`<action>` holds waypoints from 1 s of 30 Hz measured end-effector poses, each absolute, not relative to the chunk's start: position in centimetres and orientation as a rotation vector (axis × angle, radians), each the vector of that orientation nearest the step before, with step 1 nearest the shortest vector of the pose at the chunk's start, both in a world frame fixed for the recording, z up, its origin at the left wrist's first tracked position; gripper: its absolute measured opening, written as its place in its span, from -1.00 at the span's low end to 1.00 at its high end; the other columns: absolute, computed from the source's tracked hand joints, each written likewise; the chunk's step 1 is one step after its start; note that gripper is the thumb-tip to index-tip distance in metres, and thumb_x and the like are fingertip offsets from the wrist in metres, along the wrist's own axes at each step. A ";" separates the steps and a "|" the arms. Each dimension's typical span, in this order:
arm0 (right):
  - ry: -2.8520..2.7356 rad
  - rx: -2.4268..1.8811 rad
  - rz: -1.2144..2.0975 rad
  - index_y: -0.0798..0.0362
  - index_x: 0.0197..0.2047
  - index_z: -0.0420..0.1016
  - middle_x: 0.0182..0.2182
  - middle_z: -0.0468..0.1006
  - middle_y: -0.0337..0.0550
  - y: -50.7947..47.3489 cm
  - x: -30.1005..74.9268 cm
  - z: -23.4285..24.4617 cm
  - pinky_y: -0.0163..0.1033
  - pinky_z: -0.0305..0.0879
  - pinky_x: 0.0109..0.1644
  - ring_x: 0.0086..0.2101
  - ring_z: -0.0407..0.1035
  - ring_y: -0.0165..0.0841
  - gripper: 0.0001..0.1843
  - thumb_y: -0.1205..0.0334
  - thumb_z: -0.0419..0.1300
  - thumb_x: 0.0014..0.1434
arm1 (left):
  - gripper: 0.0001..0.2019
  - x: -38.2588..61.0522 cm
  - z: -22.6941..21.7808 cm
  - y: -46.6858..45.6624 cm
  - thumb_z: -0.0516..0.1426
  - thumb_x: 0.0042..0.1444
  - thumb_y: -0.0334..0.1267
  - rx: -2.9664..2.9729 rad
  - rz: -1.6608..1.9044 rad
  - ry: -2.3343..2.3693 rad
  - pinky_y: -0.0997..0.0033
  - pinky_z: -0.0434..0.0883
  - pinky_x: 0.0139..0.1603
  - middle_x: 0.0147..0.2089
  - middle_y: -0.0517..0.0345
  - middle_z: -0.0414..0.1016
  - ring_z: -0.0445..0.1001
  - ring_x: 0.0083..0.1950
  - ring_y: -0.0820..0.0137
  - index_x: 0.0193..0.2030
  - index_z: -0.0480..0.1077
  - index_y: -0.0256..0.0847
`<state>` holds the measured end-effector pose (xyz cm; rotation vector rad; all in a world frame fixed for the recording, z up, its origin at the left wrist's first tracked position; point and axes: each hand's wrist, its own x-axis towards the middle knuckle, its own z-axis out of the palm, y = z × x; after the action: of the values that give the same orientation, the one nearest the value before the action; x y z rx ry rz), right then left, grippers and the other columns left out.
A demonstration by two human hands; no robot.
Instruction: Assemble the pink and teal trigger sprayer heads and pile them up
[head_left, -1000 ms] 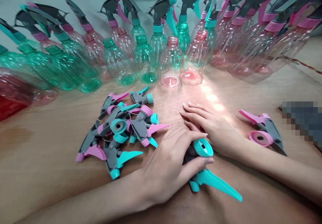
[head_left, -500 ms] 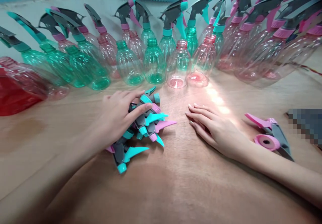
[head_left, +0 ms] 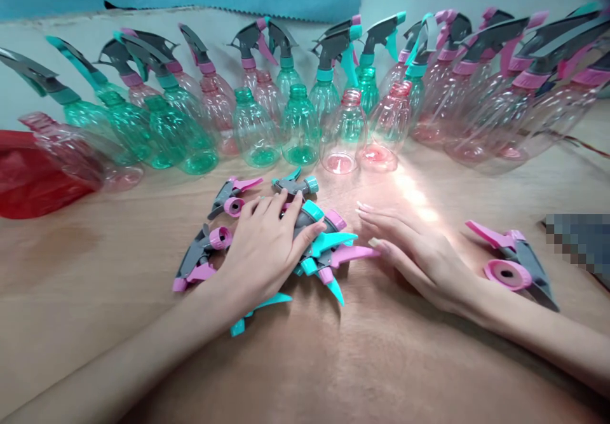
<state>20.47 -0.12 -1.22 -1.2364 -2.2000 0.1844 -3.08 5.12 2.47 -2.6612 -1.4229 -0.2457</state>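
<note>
My left hand lies over a pile of grey spray trigger heads, its fingers stretched out and thumb apart. A spray head with a turquoise trigger and one with a pink trigger stick out on its right. My right hand rests on edge on the table with fingers extended; its thumb is at the pink trigger's tip, and I cannot tell if they touch. Two pink-collared spray heads, one upper and one lower, lie left of the pile. My left hand hides part of the heap.
Along the wall stand clear green bottles and pink bottles, several with spray heads fitted. A red bag is at the far left. Another pink spray head lies beside my right forearm. A pixelated dark object sits at the right edge.
My left hand has moved right, pushing the upper spray heads toward my right hand. Two pink-collared heads now show on the left. My right thumb has spread from its fingers.
</note>
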 end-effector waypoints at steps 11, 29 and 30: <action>-2.360 -1.157 0.224 0.22 0.23 0.26 0.28 0.15 0.23 -0.1 14.7 0.1 0.05 0.12 0.27 0.29 -0.02 -0.14 -0.40 -0.03 -0.02 0.29 | -0.62 -5.4 1.3 4.9 -0.07 0.33 -0.17 -2.706 -0.503 -1.396 0.04 0.20 0.22 0.25 -0.13 0.28 0.23 0.26 0.12 0.19 0.29 -0.26; -2.325 -1.297 0.436 0.01 -0.14 0.50 -0.24 0.53 -0.15 1.7 18.1 2.3 -0.26 0.38 -0.21 -0.27 0.44 -0.36 -0.78 0.12 0.09 0.27 | -0.55 -5.1 2.2 4.7 0.00 0.27 -0.07 -2.642 -0.344 -1.265 -0.08 0.19 0.18 0.23 -0.27 0.26 0.19 0.27 -0.03 0.19 0.28 -0.31; -2.309 -1.309 0.419 0.01 -0.19 0.52 -0.29 0.53 -0.18 1.8 18.2 2.2 -0.28 0.36 -0.26 -0.33 0.43 -0.39 -0.79 0.13 0.10 0.26 | -0.59 -5.0 2.4 4.5 0.00 0.28 -0.12 -2.650 -0.377 -1.236 -0.06 0.20 0.18 0.22 -0.25 0.27 0.20 0.26 -0.01 0.18 0.30 -0.30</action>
<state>18.21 1.84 2.20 -1.3086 -2.3086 0.4186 -5.01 4.50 2.40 -2.6503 -1.2362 -0.3771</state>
